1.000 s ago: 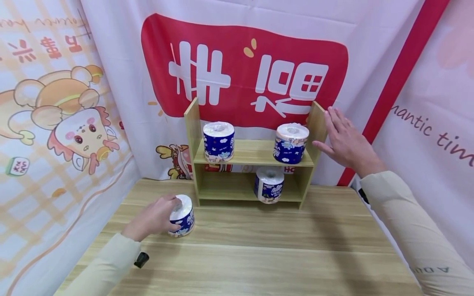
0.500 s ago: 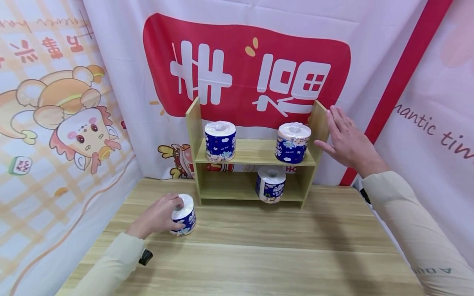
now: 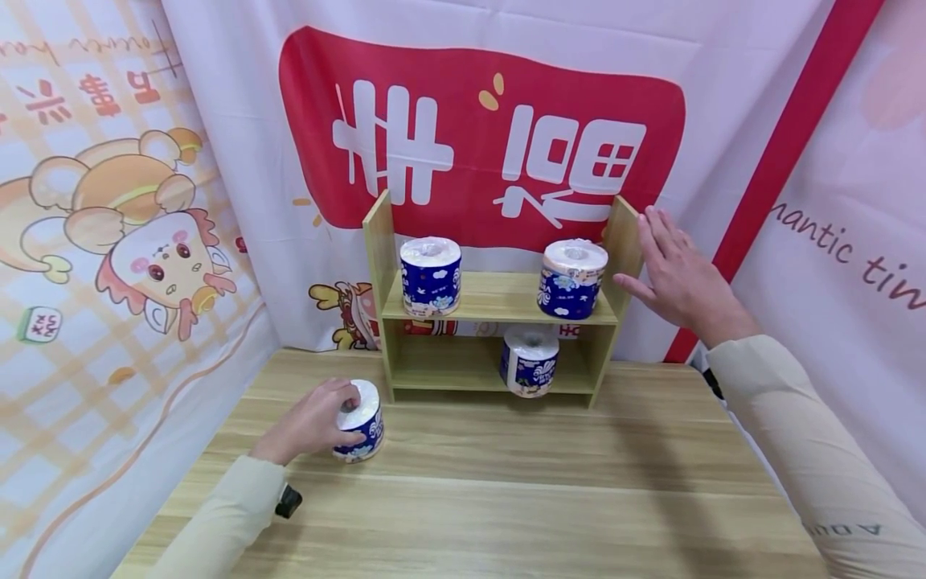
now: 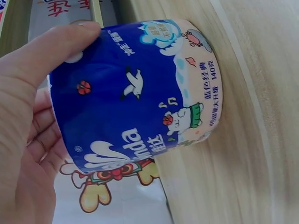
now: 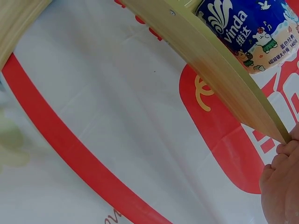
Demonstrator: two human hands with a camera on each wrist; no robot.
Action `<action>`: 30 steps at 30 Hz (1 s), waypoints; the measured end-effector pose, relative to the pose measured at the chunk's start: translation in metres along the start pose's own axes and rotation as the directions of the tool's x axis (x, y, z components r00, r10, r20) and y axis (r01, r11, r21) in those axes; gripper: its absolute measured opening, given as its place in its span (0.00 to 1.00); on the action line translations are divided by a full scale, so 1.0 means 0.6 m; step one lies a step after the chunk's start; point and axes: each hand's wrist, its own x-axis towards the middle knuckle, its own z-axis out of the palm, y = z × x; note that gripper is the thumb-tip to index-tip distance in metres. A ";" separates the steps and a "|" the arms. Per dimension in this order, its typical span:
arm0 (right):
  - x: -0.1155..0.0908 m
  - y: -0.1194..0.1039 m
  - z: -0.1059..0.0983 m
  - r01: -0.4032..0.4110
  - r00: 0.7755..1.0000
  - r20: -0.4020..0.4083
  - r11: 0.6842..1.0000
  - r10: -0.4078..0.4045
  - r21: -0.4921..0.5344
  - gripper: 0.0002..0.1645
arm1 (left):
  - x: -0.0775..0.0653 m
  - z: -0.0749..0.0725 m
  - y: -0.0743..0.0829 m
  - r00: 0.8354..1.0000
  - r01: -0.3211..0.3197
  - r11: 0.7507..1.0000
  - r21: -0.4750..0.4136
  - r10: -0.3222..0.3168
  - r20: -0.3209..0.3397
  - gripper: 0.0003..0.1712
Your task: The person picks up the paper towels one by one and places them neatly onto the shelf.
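Note:
With thumb on the near side and fingers over the top at the core, my left hand [image 3: 307, 422] grips a toilet paper roll [image 3: 369, 426] in blue wrap. That roll stands upright on the table, left of a small wooden shelf [image 3: 499, 388]. In the left wrist view the thumb [image 4: 70, 39] lies along its printed blue wrapper [image 4: 117, 93]. My right hand [image 3: 683, 277], fingers straight, touches the shelf's right side panel [image 3: 624, 249]; the right wrist view shows the fingertips [image 5: 284, 151] against the panel's end.
Two more wrapped rolls stand on the upper board, one at the left [image 3: 431, 281] and another at the right [image 3: 567, 289]. A third roll [image 3: 530, 370] sits on the lower board, right of centre. Printed cloth [image 3: 723, 96] hangs behind and at both sides of the wooden table [image 3: 492, 498].
The left fingers have shifted slightly onto the roll's core, and the thumb now lies further across its side. The roll stays in place. My right hand keeps its place at the panel.

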 end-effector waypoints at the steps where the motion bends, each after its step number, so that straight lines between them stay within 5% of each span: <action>1: 0.000 0.000 0.000 0.001 1.000 -0.002 1.000 -0.001 0.000 0.62 | 0.000 0.001 -0.002 1.000 -0.010 1.000 -0.009 0.010 -0.007 0.27; 7: -0.001 0.002 0.000 0.005 1.000 -0.013 1.000 -0.005 -0.001 0.62 | 0.001 0.005 -0.010 0.997 -0.065 0.997 -0.038 0.063 -0.044 0.28; 30: -0.001 0.001 0.001 0.000 1.000 -0.013 1.000 0.000 0.005 0.62 | 0.001 0.008 -0.004 0.991 -0.111 0.993 -0.036 0.108 -0.078 0.27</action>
